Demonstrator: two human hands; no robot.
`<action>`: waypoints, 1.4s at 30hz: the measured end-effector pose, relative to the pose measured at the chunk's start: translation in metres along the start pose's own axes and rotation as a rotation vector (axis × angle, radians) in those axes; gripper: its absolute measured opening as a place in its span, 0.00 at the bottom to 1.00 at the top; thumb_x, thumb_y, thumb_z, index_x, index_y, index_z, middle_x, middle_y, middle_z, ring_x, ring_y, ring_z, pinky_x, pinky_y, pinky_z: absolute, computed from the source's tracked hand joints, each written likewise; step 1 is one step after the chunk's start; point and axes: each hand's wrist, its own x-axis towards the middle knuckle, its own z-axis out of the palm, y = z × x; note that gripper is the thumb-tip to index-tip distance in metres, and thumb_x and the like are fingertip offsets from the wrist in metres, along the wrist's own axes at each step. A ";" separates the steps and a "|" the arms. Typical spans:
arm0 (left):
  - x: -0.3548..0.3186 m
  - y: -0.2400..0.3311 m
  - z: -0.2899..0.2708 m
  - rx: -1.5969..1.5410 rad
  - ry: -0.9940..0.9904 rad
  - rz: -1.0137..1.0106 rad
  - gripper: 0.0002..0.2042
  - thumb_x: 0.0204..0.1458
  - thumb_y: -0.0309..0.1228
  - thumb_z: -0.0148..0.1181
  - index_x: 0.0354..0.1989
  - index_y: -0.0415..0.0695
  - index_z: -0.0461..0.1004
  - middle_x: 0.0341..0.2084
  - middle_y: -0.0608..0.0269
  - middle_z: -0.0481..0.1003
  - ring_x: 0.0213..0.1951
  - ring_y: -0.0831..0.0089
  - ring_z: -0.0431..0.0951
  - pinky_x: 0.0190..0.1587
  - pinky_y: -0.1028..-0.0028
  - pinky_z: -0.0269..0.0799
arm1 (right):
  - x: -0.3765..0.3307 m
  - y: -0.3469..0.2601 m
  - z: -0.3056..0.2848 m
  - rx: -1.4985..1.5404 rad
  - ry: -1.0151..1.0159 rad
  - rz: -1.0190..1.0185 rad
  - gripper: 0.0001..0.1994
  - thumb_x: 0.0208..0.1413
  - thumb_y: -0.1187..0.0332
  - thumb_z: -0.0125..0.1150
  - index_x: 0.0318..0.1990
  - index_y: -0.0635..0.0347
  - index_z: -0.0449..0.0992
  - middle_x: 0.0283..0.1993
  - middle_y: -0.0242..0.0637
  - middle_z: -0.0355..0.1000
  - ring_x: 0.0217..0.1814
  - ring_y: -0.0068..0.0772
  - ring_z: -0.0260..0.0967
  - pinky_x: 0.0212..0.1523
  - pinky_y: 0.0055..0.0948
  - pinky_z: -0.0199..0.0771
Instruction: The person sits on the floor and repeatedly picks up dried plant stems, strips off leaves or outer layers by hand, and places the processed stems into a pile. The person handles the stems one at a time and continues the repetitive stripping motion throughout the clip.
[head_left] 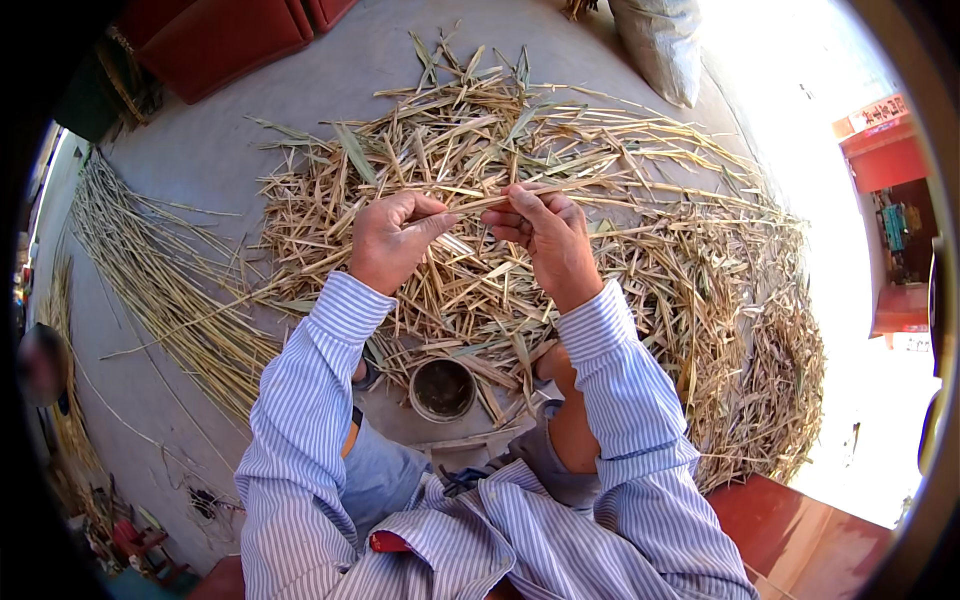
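My left hand [388,238] is closed in a pinch, thumb against the fingers, above a wide heap of dry, straw-coloured leaf husks [470,270]. Just to its right my right hand [552,238] pinches too, with thumb and forefinger together. A thin, pale reed stalk [478,206] runs across the small gap between the two hands, and both grip it. Against the heap behind, its ends are hard to make out. Below the hands, between my knees, stands a round pot [442,390] with dark contents.
On the left lies a spread bundle of long bare stalks [165,270]. A red sofa [220,45] stands at the far left. A pale woven sack [660,45] is at the far right, near a bright doorway. Reddish boards [790,535] lie at the lower right.
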 end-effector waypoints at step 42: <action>0.019 0.004 -0.017 0.683 -0.044 0.475 0.09 0.47 0.35 0.66 0.26 0.45 0.75 0.18 0.60 0.74 0.23 0.58 0.73 0.32 0.62 0.64 | 0.009 0.015 0.009 -0.036 0.021 -0.231 0.10 0.62 0.66 0.57 0.45 0.63 0.74 0.42 0.38 0.78 0.40 0.26 0.76 0.39 0.22 0.76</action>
